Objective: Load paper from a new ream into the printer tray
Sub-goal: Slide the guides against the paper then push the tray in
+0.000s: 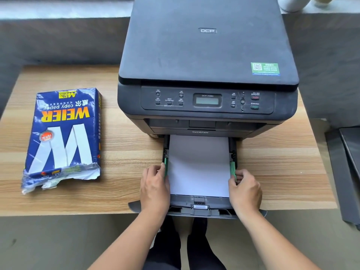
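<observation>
A dark grey printer (208,55) stands on a wooden table (120,182). Its paper tray (200,208) is pulled out toward me, and a stack of white paper (198,164) lies flat in it. My left hand (154,188) pinches the green left side guide (165,166) at the paper's left edge. My right hand (245,190) pinches the green right side guide (232,169) at the paper's right edge. The blue ream of copy paper (62,137) lies flat on the table to the left, its wrapper torn open at the near end.
A grey ledge runs behind the table, with a white vessel (294,3) at its far right. A dark panel (350,152) leans at the right edge of view. My legs stand below the tray's front.
</observation>
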`<state>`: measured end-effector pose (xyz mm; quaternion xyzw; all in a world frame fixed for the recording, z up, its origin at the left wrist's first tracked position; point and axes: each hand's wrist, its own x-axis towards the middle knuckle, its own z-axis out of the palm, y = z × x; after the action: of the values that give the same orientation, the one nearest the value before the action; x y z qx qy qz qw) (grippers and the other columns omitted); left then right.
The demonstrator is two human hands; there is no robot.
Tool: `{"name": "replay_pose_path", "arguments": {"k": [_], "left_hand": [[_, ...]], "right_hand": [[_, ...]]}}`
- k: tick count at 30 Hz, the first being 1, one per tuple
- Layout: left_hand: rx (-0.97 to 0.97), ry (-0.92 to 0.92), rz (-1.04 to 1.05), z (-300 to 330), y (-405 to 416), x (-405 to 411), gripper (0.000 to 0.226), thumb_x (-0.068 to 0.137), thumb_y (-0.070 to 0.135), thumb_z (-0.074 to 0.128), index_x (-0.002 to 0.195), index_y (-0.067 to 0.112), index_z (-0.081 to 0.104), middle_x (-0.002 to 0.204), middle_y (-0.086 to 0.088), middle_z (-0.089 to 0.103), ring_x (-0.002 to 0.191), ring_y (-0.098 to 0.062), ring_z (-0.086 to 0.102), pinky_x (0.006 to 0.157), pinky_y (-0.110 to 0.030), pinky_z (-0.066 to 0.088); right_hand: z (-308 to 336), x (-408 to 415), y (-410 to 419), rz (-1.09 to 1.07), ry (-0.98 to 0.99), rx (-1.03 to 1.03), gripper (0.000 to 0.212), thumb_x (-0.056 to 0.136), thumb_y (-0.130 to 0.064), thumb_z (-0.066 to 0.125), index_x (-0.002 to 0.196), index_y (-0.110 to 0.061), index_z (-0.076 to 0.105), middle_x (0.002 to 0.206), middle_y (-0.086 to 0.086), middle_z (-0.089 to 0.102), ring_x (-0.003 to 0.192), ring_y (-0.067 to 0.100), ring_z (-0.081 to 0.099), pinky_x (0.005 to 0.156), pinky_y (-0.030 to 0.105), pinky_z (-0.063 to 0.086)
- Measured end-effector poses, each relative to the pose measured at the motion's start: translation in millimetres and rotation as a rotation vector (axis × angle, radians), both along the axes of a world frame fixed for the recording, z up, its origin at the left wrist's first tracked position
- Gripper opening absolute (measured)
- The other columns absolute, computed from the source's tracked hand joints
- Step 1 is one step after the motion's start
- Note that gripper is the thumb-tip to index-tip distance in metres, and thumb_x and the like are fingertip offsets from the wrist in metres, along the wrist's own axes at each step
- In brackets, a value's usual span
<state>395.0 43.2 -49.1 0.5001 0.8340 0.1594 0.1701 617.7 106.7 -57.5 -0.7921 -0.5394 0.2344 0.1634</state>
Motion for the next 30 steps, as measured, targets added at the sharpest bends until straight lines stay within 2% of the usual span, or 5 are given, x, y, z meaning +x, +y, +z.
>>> {"name": "replay_pose_path", "arguments": {"k": [4,8,15,21,30], "left_hand": [[0.004,0.041,-0.010,-1,-2,6,0.049,0.074,-0.008,0.063,0.120,0.008,0.061,0.110,-0.012,0.056,0.091,-0.031,0.048,0.064,-0.043,0.050],[-0.024,0.029,0.021,-1,3,9,0.051,0.071,-0.011,0.059,0.119,0.006,0.059,0.109,-0.013,0.052,0.093,-0.031,0.049,0.065,-0.044,0.051],[-0.093,0.044,0.050,-4,-3,21,0.067,0.070,-0.016,0.055,0.132,0.010,0.050,0.111,-0.010,0.042,0.090,-0.029,0.050,0.054,-0.034,0.038],[-0.047,0.025,0.034,1,-4,24,0.066,0.069,-0.015,0.057,0.130,0.010,0.055,0.106,-0.011,0.048,0.091,-0.031,0.049,0.050,-0.035,0.041],[0.051,-0.069,0.104,6,-5,21,0.050,0.076,-0.011,0.058,0.123,0.005,0.061,0.098,-0.014,0.064,0.086,-0.035,0.059,0.071,-0.044,0.050]], "right_hand": [[-2,1,0,0.012,0.013,0.014,0.008,0.085,-0.011,0.066,0.093,-0.012,0.067,0.090,0.011,0.074,0.084,0.036,0.067,0.067,0.034,0.042],[-2,0,0,0.008,0.006,0.022,0.009,0.084,-0.010,0.066,0.093,-0.011,0.067,0.090,0.012,0.073,0.084,0.037,0.066,0.066,0.033,0.040],[-2,1,0,0.020,0.009,0.018,0.010,0.084,-0.010,0.066,0.094,-0.010,0.066,0.090,0.011,0.073,0.084,0.037,0.066,0.067,0.036,0.047],[-1,1,0,0.030,0.010,0.009,0.009,0.085,-0.011,0.065,0.094,-0.011,0.066,0.090,0.009,0.073,0.084,0.035,0.066,0.067,0.036,0.049],[-1,3,0,0.030,0.020,0.014,0.007,0.085,-0.011,0.066,0.091,-0.011,0.066,0.087,0.008,0.072,0.082,0.034,0.065,0.065,0.035,0.045]]}}
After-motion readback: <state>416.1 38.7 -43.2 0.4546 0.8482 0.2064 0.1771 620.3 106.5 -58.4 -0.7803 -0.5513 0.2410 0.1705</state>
